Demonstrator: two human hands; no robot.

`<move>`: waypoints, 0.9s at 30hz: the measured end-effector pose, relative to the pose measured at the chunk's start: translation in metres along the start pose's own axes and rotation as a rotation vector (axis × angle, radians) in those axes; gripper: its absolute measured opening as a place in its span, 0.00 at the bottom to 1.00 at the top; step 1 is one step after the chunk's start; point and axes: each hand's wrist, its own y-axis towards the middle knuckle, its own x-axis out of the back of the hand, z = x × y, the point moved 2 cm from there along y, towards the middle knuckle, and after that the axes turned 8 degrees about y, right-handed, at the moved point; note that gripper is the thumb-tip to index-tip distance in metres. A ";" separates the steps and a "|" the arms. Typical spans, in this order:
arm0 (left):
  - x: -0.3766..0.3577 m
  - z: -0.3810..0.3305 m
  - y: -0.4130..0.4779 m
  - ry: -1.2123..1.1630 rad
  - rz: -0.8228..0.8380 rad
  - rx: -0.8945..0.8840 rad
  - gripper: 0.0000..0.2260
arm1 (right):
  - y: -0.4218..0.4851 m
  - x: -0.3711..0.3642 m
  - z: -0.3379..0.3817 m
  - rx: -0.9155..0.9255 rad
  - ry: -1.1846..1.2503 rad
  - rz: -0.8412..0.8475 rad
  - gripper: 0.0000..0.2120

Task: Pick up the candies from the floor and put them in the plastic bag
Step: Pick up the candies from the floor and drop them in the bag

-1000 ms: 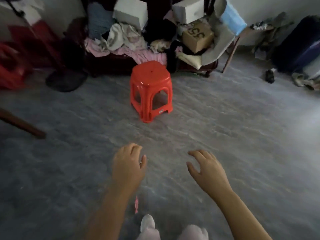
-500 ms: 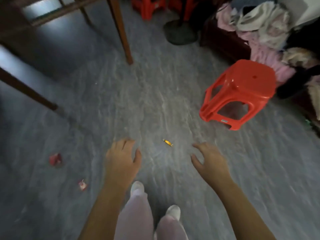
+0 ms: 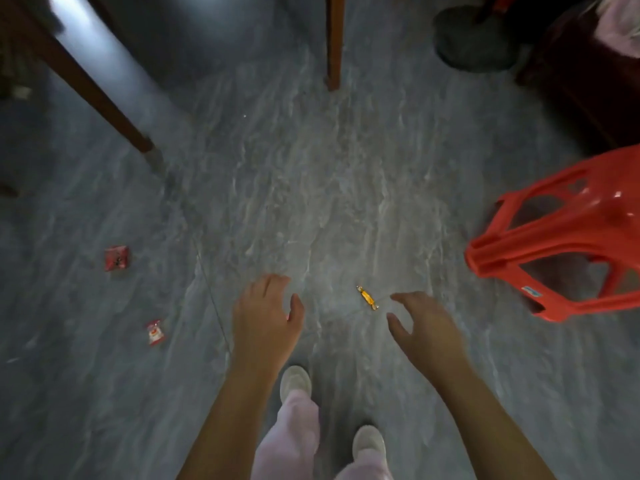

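The floor [image 3: 311, 188] is grey, marbled with pale veins, and a thin seam crosses it at the lower left. A white glare of light [image 3: 86, 39] lies on it at the upper left. Two brown wooden table legs stand there, one slanting [image 3: 90, 91] and one upright [image 3: 334, 43]. A red plastic stool [image 3: 568, 244] stands at the right edge. Farther back, a dark round stand base [image 3: 474, 39] sits beside dark brown furniture [image 3: 581, 84]. Pink cloth [image 3: 620, 26] shows in the top right corner.

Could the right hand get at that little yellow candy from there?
Probably yes: the right hand is open and empty, and the yellow candy lies on bare floor just beyond its fingertips, with nothing between them.
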 end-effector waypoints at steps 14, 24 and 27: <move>-0.345 0.151 0.000 0.090 0.137 -0.152 0.16 | 0.087 -0.301 -0.284 -0.265 0.006 0.207 0.14; -0.452 0.184 -0.015 -0.007 0.096 -0.195 0.13 | 0.140 -0.390 -0.373 -0.250 -0.079 0.207 0.20; -0.463 0.203 -0.030 -0.015 0.080 -0.105 0.12 | 0.145 -0.403 -0.376 -0.273 -0.100 0.167 0.20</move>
